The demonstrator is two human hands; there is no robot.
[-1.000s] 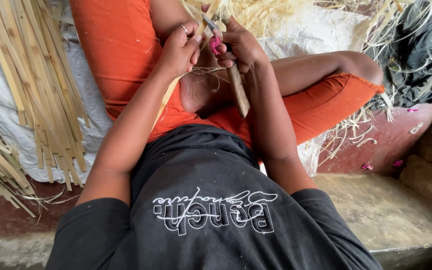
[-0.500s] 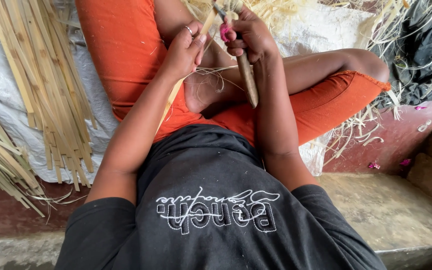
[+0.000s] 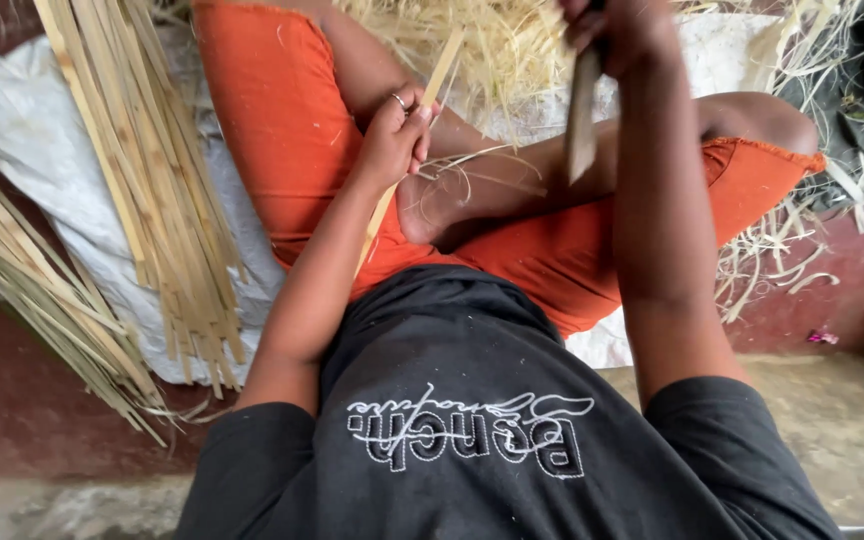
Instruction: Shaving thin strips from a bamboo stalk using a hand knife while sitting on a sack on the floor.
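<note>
White sacking on reddish floor point(image 3: 12, 420); left hand point(image 3: 392, 135) fingers closed on bamboo strip point(image 3: 442, 75) rising upper-right; right hand point(image 3: 622, 30) grips blade point(image 3: 582, 120), pointing down, right of strip.

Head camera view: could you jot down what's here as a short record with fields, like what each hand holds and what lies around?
Left hand: gripping a thin bamboo strip, a ring on one finger
Right hand: raised near the top edge, holding a blade-like tool that points down
Clothing: orange shorts, black shirt with white lettering
Posture: seated cross-legged
Beside the left arm: bundle of bamboo strips lying on a white sack
Ahead: pile of pale shavings
</note>
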